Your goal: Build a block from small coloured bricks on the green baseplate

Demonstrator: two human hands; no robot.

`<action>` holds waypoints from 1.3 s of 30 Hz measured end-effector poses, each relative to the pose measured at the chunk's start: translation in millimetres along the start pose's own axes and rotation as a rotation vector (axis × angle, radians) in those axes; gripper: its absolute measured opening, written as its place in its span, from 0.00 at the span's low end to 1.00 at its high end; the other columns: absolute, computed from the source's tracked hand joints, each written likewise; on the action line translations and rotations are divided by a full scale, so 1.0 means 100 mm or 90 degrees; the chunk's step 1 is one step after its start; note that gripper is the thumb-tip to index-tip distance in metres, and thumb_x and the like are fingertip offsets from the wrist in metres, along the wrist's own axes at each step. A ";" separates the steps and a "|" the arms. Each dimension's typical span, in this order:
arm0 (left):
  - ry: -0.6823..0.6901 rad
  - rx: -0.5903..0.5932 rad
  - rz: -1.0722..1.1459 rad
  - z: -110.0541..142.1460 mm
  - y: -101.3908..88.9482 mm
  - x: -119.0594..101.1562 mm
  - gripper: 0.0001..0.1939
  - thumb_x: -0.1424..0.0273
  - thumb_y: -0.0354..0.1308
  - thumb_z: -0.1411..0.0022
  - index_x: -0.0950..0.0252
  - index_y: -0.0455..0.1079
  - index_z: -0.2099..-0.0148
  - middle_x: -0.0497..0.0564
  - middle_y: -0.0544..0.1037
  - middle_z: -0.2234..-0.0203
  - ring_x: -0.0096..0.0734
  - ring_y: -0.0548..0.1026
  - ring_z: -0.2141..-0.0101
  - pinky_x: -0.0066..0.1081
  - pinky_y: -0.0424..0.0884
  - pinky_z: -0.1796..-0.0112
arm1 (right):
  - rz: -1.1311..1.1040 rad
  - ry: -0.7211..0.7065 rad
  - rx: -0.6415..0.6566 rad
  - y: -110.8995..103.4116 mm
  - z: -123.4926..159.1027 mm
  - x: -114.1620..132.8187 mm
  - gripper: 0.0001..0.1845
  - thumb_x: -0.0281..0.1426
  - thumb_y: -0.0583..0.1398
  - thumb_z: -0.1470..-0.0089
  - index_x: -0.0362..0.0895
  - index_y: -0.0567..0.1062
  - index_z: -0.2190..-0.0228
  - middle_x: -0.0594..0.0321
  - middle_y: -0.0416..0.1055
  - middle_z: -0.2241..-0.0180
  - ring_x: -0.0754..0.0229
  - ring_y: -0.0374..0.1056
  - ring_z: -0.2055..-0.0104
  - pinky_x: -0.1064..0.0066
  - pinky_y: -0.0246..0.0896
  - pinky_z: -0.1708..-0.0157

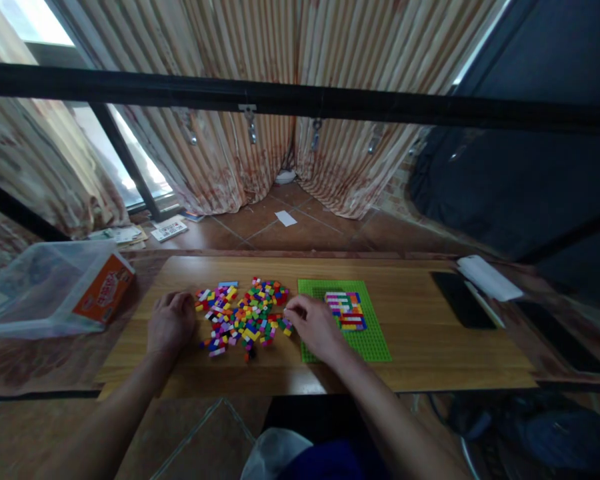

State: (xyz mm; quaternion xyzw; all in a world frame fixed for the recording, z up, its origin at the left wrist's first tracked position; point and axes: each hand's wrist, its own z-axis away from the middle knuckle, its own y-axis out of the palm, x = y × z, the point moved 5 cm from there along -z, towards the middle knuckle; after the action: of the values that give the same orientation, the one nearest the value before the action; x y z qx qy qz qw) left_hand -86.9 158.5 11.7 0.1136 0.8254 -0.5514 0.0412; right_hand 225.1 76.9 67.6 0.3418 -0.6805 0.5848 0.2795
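Wooden table (430, 367) spans the lower middle of the frame. Loose pile of bricks (253, 313), many colours, lies on it left of frame centre; a light-blue piece (228, 285) sits at the pile's upper edge. Green baseplate (377, 347) lies just right of the pile, bearing a multicoloured brick assembly (347, 311) on its upper middle part.

Hands: well apart, one on each side of the pile. Left hand (171, 321) is at the pile's left edge, fingers curled down near the tabletop; cannot tell whether it grips anything. Right hand (316, 325) is over the left part of the baseplate, thumb and forefinger drawn together by the pile's right edge. A pale speck shows at the tips; cannot tell whether it is a brick.

Surroundings: clear plastic bin (40, 287) with orange label (105, 288), left side of frame; dark flat object (460, 300), right end of table; black bar (300, 98) across the upper frame, curtains (230, 40) behind it.
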 end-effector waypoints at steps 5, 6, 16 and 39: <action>-0.008 0.002 0.004 0.00 0.00 0.00 0.17 0.67 0.45 0.35 0.66 0.75 0.57 0.61 0.77 0.58 0.46 0.73 0.56 0.42 0.69 0.53 | -0.152 0.108 -0.119 -0.35 0.45 -0.39 0.09 0.38 0.61 0.45 0.47 0.78 0.64 0.63 0.78 0.67 0.59 0.73 0.65 0.68 0.66 0.62; -0.011 0.004 0.004 0.00 0.00 -0.01 0.17 0.67 0.45 0.35 0.66 0.75 0.57 0.61 0.77 0.58 0.46 0.73 0.56 0.42 0.69 0.53 | -0.156 0.125 -0.143 -0.43 0.53 -0.50 0.12 0.39 0.62 0.45 0.47 0.79 0.62 0.62 0.78 0.65 0.58 0.74 0.63 0.66 0.67 0.61; -0.029 0.014 0.015 -0.01 -0.05 -0.04 0.17 0.66 0.46 0.36 0.65 0.75 0.58 0.60 0.77 0.58 0.46 0.73 0.55 0.43 0.70 0.53 | -0.087 0.163 -0.295 -0.87 0.74 -1.01 0.16 0.44 0.62 0.46 0.46 0.81 0.67 0.57 0.79 0.63 0.53 0.74 0.60 0.60 0.68 0.57; -0.032 0.010 0.005 0.00 -0.01 -0.02 0.18 0.65 0.45 0.35 0.64 0.75 0.58 0.60 0.77 0.58 0.47 0.72 0.56 0.43 0.70 0.54 | -0.241 0.221 -0.314 -0.69 0.52 -1.48 0.19 0.46 0.70 0.61 0.45 0.82 0.70 0.59 0.78 0.65 0.55 0.72 0.62 0.60 0.67 0.58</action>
State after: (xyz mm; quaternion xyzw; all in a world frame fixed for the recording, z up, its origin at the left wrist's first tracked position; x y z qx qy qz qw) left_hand -85.0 157.9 13.5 0.1028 0.8195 -0.5602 0.0632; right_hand 371.2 40.5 -14.1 0.2798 -0.6681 0.3901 0.5684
